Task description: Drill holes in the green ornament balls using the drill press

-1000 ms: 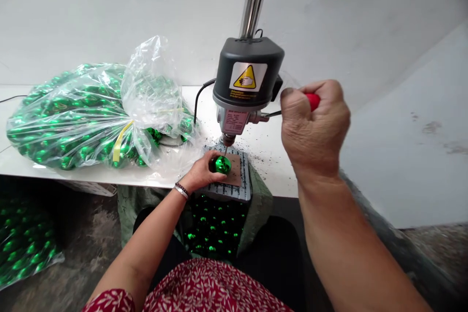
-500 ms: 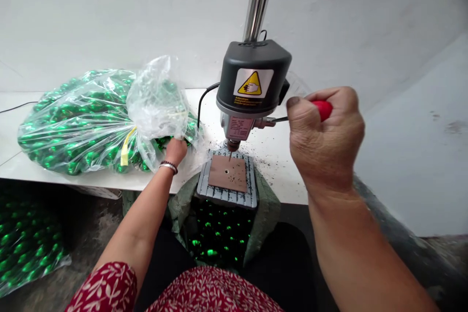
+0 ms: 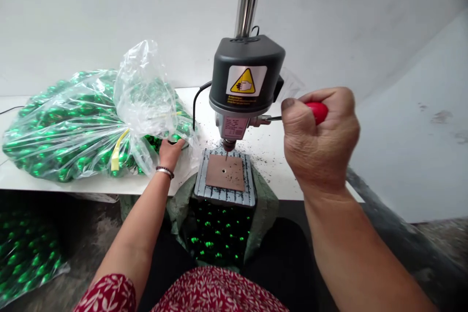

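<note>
My right hand (image 3: 321,136) is wrapped round the red knob (image 3: 317,112) of the drill press lever. The drill press (image 3: 246,75) stands in the middle, its thin bit above a brown square plate (image 3: 224,180) with a small hole, on a grooved metal base (image 3: 203,185). At the mouth of a clear plastic bag (image 3: 66,131) of shiny green balls is my left hand (image 3: 171,152), thumb and a finger apart near a green ball (image 3: 175,137). Some of its fingers are hidden in the bag, so a hold cannot be made out.
Black crumbs lie on the white table (image 3: 285,180) round the base. Below the base, a green sack (image 3: 265,195) holds more green balls. Another bag of green balls (image 3: 27,253) is at lower left. A black cable (image 3: 195,107) runs behind the drill press.
The view has shifted slightly. My left thumb and finger have spread apart at the bag's mouth, and the clear plastic above stands higher. My right hand still holds the red knob.
</note>
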`<state>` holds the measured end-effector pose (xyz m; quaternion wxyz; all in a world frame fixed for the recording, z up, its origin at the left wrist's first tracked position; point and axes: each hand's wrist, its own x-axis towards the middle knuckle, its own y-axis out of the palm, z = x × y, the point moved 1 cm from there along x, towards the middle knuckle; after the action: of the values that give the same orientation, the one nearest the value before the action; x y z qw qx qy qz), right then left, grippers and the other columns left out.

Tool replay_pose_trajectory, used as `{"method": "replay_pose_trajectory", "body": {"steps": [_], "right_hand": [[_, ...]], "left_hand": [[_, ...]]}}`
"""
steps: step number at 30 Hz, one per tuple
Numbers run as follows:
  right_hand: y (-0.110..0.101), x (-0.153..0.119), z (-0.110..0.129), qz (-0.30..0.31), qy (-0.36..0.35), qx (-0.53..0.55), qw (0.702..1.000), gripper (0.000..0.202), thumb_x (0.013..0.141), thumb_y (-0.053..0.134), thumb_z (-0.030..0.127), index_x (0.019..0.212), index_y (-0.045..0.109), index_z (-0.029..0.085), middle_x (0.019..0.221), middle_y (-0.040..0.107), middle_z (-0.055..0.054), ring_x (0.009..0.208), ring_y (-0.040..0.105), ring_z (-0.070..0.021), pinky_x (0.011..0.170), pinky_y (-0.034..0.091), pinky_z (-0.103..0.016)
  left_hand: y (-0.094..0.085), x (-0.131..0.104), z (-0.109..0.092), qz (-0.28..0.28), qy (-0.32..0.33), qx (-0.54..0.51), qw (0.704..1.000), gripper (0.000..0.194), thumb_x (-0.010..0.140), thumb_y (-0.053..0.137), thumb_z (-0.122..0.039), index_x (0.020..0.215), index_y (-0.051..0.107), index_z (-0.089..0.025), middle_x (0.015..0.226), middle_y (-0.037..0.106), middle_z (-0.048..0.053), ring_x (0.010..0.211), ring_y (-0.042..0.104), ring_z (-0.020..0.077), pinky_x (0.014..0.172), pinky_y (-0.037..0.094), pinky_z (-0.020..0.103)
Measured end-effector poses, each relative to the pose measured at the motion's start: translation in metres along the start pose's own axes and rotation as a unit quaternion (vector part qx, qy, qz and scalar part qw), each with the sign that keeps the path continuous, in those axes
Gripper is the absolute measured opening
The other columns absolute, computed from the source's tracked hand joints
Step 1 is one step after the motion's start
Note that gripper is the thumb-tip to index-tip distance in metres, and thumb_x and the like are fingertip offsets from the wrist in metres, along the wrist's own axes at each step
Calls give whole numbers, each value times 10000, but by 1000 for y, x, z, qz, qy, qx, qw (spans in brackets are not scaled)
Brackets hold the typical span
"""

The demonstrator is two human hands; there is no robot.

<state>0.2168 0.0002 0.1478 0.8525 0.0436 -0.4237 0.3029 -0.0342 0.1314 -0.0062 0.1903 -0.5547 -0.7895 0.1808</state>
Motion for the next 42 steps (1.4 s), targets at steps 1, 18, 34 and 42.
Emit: {"method": "replay_pose_trajectory", "body": {"steps": [1,18,34,42], "right_hand": [[0,0,0,-1,0,2,1000,221,798,552,419,750,494,212,673,501,31,585,434,-66,567,418,-227],[0,1,-3,14,-16,-21,1000,205,843,528,401,810,493,202,744,517,28,675,460,-64,637,426,-235],[2,1,-11,55,-43,36,997,227,907,468,421,844,435,206,744,483,51,658,450,-41,682,422,-216],[3,27,7,81,30,-27,996,221,863,540,301,760,385,180,669,385,71,627,313,-38,686,305,-228]], "left_hand": [[-7,-11,-1,-28,-14,-33,999,378,716,647,-421,953,634,-126,911,699,105,939,656,263,789,512,336],[12,-126,-16,317,-31,-219,922,581,730,664,-329,1259,463,-193,1034,642,55,756,628,133,658,522,255],[24,-119,-38,255,209,92,940,590,726,700,-253,1287,537,-172,1210,648,123,1110,601,279,981,465,418],[22,-104,-32,266,7,-64,962,482,781,653,-355,1193,496,-160,812,651,0,617,601,122,607,488,250]]}}
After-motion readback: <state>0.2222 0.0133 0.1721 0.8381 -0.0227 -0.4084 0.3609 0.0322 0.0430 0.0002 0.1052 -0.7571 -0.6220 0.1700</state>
